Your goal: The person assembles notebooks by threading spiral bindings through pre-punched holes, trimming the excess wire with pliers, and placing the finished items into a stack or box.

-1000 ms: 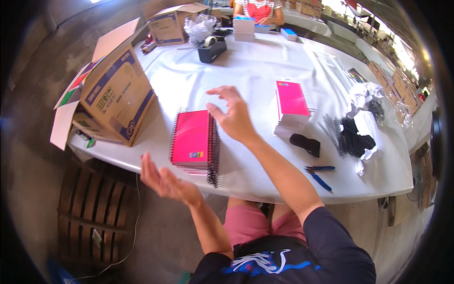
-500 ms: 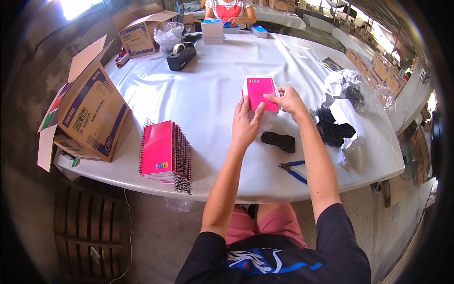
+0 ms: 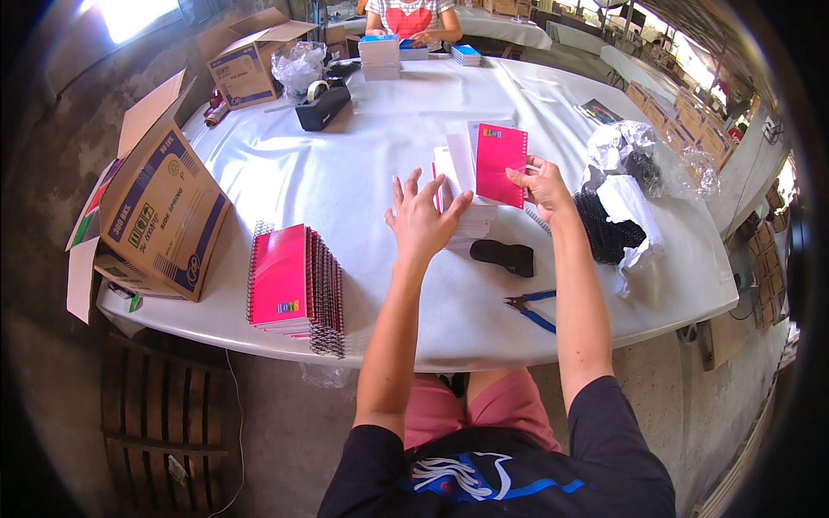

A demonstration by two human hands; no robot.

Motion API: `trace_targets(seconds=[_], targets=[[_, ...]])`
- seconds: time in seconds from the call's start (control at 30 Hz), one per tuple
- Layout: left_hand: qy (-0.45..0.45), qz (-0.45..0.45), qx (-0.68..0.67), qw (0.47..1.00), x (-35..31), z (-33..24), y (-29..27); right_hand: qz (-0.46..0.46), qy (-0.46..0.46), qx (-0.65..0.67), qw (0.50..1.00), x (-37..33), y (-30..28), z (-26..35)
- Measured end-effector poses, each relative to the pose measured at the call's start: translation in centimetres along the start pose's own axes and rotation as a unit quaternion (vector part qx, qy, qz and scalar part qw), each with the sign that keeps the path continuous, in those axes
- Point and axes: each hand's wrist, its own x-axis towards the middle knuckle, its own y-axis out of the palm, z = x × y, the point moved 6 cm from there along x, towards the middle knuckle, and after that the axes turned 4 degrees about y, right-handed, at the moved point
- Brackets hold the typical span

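My right hand point(image 3: 547, 185) pinches a pink notebook point(image 3: 501, 164) by its hole-punched right edge, thumb on the cover. The notebook is raised and turned, with white pages showing at its left. Below it stands a stack of white-paged, pink-edged notebooks point(image 3: 471, 226), partly hidden. My left hand point(image 3: 422, 211) is open beside that stack, fingers spread; whether a fingertip touches the pages I cannot tell. A thin coil point(image 3: 537, 221) shows beneath my right hand. To the left is a pile of spiral-bound pink notebooks point(image 3: 281, 272). A dark, elongated object point(image 3: 503, 257) lies nearer me.
Blue-handled pliers point(image 3: 535, 312) lie near the front edge. Black coils point(image 3: 609, 226) with white wrapping point(image 3: 635, 216) are at right. An open carton point(image 3: 164, 211) stands left, a tape dispenser point(image 3: 324, 105) farther back. A person point(image 3: 413, 22) works across the table point(image 3: 380, 142) behind stacked blue-covered books point(image 3: 380, 59).
My right hand has lifted and turned the pink notebook to the right, off the stack. My left hand has let go, moved slightly left and spread its fingers.
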Motion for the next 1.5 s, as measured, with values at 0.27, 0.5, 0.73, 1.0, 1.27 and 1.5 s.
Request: trace_targets(seconds=[0.27, 0.5, 0.73, 1.0, 1.27, 1.5], targets=[[-0.014, 0.032, -0.164, 0.986, 3.0, -2.9, -0.7, 0.102, -0.071, 0.188, 0.974, -2.3, 0.8, 2.3], [-0.041, 0.003, -0.406, 0.913, 2.7, -4.3, -0.9, 0.194, -0.024, 0.295, 0.935, -3.6, 2.0, 3.3], [-0.022, 0.213, -0.746, 0.631, -1.1, -8.1, -0.5, 0.403, -0.050, 0.429, 0.807, -6.4, 4.2, 4.2], [0.006, 0.190, -0.731, 0.655, -3.0, -9.0, -2.1, 0.411, -0.054, 0.391, 0.822, -8.9, 4.2, 4.8], [-0.069, 0.199, -0.725, 0.656, -4.4, -8.7, -1.7, 0.395, -0.024, 0.428, 0.813, -9.9, 4.3, 4.1], [0.105, -0.174, -0.386, 0.900, -0.1, -5.4, -4.9, 0.215, 0.035, 0.373, 0.902, -7.5, 3.6, 2.8]])
